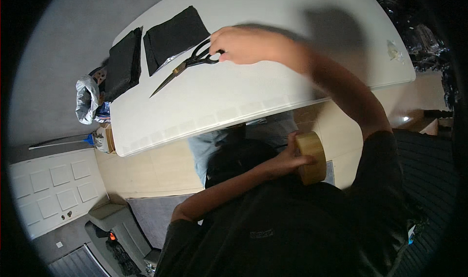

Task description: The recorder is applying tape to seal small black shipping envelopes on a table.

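Over the white table, my right hand has its fingers curled at the black handles of a pair of scissors. The blades lie together and point toward the table's near left side. Beside the scissors lies a stack of folded black fabric, with a strip of silvery material along its near edge. Close to my body, below the table edge, my left hand grips a wide roll of yellowish-brown packing tape. The thumb and fingers press on the roll from its left side.
A second black stack lies at the table's left end, next to a silvery bag beyond the edge. A small clear plastic scrap is on the table's right part. A grey sofa and a white door stand lower left.
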A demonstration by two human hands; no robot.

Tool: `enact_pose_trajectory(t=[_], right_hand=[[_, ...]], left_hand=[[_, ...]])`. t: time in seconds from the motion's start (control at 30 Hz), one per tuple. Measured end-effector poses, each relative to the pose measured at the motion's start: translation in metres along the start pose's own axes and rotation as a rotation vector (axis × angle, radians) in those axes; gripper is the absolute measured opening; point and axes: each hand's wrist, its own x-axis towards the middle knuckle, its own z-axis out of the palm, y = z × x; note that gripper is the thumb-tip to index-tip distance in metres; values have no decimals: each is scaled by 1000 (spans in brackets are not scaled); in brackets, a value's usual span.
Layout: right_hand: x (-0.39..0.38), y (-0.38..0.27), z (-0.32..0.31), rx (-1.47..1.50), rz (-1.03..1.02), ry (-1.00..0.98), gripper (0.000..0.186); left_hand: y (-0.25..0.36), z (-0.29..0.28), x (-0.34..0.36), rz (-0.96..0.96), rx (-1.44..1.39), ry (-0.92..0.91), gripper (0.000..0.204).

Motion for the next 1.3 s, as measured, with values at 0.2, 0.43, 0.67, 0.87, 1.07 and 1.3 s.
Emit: enact_pose_trajectory(t=[0.2, 0.43, 0.67, 0.87, 1.07, 1.3], right_hand=[[51, -15, -8, 38, 119, -342, 27], [63, 4, 27, -130, -97, -102, 24], [67, -22, -4, -140, 12, -387, 17], [54, -15, -39, -120, 110, -757, 11], [-27, 24, -54, 519, 285, -796, 35], [-190, 19, -129, -60, 258, -390, 61]], left_hand=[[-12, -8, 14, 177, 226, 32, 116], [-3, -2, 8, 94, 147, 40, 109], [6, -5, -1, 65, 106, 28, 111], [7, 0, 1, 57, 80, 11, 109], [-11, -7, 12, 198, 143, 26, 110], [-6, -7, 9, 72, 69, 32, 108]])
